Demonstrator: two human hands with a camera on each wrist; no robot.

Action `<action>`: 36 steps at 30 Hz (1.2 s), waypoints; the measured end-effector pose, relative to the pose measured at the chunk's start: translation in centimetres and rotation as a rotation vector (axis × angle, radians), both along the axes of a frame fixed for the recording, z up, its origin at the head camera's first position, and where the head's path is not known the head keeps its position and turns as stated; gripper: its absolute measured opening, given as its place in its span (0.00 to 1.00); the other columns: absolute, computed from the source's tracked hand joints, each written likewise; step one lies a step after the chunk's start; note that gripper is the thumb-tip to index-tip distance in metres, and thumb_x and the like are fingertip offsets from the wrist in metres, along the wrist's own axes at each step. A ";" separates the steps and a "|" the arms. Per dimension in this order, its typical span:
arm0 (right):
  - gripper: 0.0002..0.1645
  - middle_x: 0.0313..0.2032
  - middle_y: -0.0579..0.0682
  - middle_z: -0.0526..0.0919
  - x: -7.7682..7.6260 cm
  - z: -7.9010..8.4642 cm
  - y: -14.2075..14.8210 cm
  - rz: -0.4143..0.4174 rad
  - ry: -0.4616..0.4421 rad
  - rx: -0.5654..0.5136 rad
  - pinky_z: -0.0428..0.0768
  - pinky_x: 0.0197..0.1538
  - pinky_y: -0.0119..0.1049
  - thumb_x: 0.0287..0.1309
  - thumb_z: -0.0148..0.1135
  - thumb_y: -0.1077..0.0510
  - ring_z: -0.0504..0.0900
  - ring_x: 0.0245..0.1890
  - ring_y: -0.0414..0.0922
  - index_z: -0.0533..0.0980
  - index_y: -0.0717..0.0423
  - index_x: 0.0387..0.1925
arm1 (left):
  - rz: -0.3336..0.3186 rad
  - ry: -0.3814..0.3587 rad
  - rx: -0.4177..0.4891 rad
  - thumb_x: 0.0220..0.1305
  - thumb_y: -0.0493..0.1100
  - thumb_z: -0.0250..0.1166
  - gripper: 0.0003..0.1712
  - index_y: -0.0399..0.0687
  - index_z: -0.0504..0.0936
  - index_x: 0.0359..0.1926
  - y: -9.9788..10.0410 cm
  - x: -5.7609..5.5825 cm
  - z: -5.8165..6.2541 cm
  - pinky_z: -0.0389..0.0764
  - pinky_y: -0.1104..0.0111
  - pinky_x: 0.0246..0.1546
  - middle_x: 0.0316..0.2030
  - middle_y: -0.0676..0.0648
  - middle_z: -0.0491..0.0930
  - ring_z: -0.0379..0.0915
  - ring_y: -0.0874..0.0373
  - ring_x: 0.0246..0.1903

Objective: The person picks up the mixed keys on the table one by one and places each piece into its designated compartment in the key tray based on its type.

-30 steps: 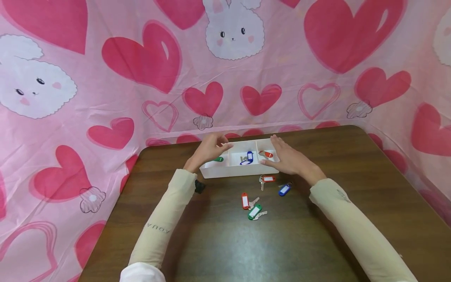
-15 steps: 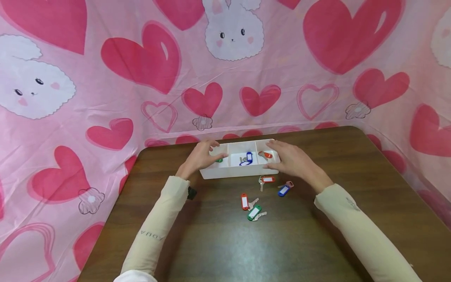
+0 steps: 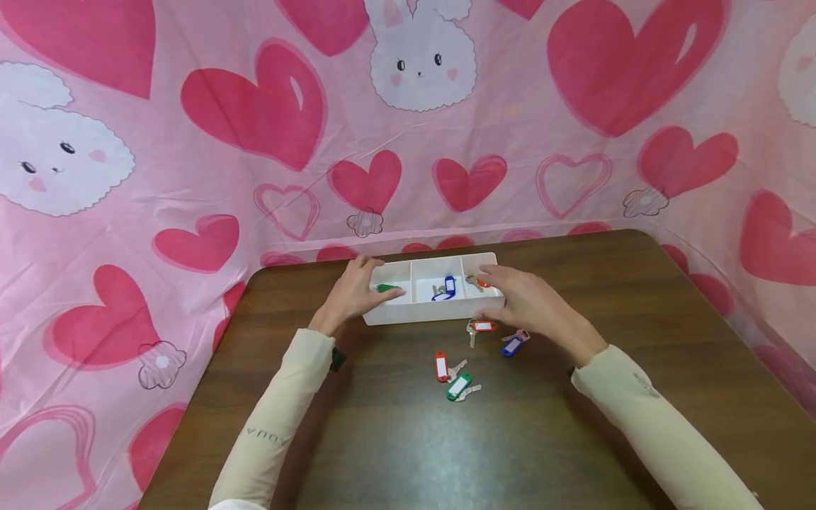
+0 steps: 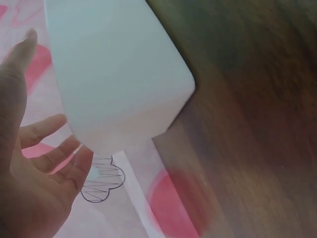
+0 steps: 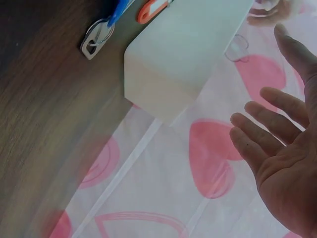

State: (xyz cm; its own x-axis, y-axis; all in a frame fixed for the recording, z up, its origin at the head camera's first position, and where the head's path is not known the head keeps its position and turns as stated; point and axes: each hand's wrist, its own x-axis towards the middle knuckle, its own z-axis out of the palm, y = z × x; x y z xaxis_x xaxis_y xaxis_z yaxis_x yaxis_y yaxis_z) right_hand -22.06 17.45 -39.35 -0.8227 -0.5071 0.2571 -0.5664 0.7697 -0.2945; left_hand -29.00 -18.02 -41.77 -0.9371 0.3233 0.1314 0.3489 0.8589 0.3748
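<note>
A white box (image 3: 417,310) with three compartments stands near the table's back edge. Its left part holds a green key tag (image 3: 385,287), the middle one blue key tags (image 3: 450,285) with keys, the right one a red key tag (image 3: 483,282) with a key. My left hand (image 3: 350,292) is at the box's left end, fingers loosely bent; in the left wrist view its fingertips lie at the rim, and whether they touch is unclear. At the right end is my right hand (image 3: 529,301), thumb and fingers spread; the right wrist view shows them apart from the box (image 5: 173,54).
Before the box lie keys with a red tag (image 3: 484,326) and a blue tag (image 3: 512,346). Nearer on the wooden table (image 3: 408,453) are another red tag (image 3: 441,367) and a green tag (image 3: 458,387), each with a key. A pink heart-print cloth (image 3: 382,127) hangs behind.
My left hand has drawn back from over the left compartment to the box's left end. The right hand has shifted slightly outward and nearer me. The box and loose keys keep their places.
</note>
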 end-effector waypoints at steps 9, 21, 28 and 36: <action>0.48 0.73 0.60 0.75 1.2 0.0 -0.6 0.042 -0.077 -0.050 0.83 0.64 0.56 0.55 0.81 0.47 0.78 0.71 0.62 0.72 0.55 0.74 | 0.007 0.038 -0.045 0.58 0.74 0.69 0.58 0.45 0.65 0.78 -0.7 0.3 -0.7 0.73 0.41 0.73 0.75 0.39 0.66 0.63 0.42 0.72; 0.47 0.74 0.56 0.75 2.1 -0.5 -1.0 0.082 -0.030 -0.005 0.82 0.66 0.54 0.53 0.81 0.42 0.77 0.72 0.58 0.76 0.57 0.70 | 0.015 0.044 -0.088 0.57 0.78 0.66 0.63 0.48 0.59 0.82 -1.2 0.3 -1.2 0.66 0.40 0.77 0.78 0.39 0.61 0.60 0.41 0.76; 0.45 0.69 0.57 0.80 2.7 -1.1 -1.5 0.126 -0.011 -0.020 0.83 0.66 0.52 0.54 0.80 0.38 0.80 0.70 0.55 0.79 0.57 0.67 | 0.034 0.021 -0.139 0.56 0.80 0.63 0.66 0.49 0.55 0.83 -1.4 0.2 -1.4 0.63 0.38 0.78 0.81 0.40 0.57 0.55 0.39 0.79; 0.48 0.69 0.56 0.80 3.2 -1.7 -2.1 0.148 -0.076 -0.024 0.83 0.65 0.54 0.56 0.79 0.40 0.82 0.67 0.56 0.74 0.57 0.72 | 0.054 -0.043 -0.220 0.58 0.83 0.56 0.68 0.47 0.48 0.85 -1.4 0.3 -1.2 0.58 0.40 0.80 0.85 0.40 0.47 0.46 0.39 0.84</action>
